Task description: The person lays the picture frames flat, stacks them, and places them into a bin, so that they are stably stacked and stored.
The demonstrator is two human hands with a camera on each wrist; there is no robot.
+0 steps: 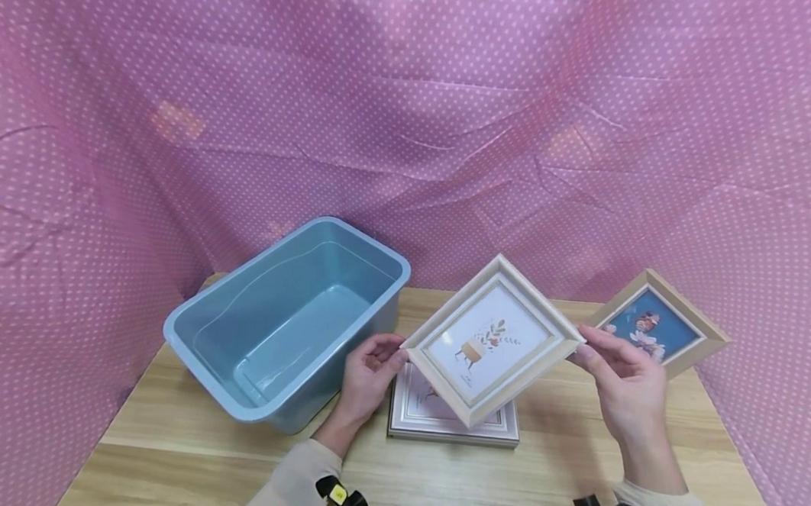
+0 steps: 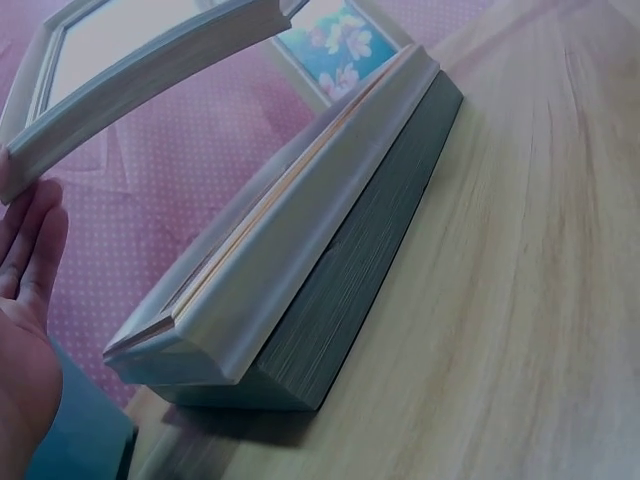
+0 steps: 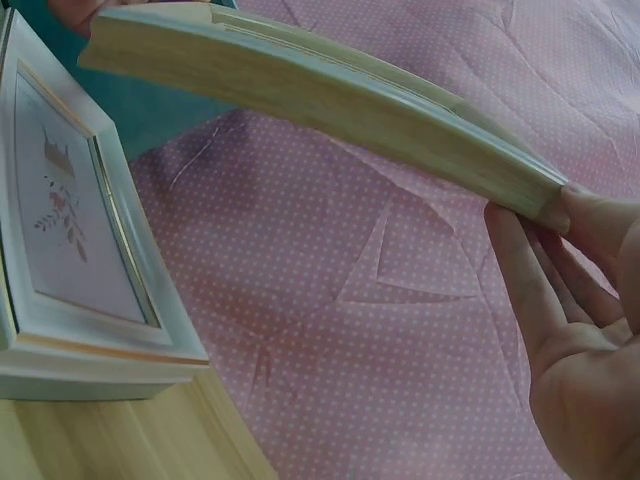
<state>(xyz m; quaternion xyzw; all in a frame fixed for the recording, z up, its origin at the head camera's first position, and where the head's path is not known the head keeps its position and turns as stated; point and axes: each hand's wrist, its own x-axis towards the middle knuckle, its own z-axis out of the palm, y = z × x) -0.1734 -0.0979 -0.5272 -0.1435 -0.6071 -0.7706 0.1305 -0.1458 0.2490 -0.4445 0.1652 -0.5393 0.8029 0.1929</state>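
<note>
Both hands hold a cream picture frame [image 1: 490, 341] up in the air, turned cornerwise, with a plant-in-a-pot print facing up. Its left corner is pinched by my left hand [image 1: 367, 377]; my right hand [image 1: 629, 387] pinches the right corner between thumb and fingers. In the right wrist view, the wooden edge of the held frame [image 3: 330, 110] spans from hand to hand. Beneath it, partly covered, a stack of picture frames [image 1: 451, 431] lies on the table, a white one on top of a dark-edged one [image 2: 370, 250].
A blue-grey plastic bin [image 1: 251, 306] stands to the left, close to my left hand. Behind my right hand, a light wood frame [image 1: 707, 341] with a blue flower picture stands tilted. Pink dotted cloth [image 1: 412, 131] hangs around the wooden table [image 1: 181, 455].
</note>
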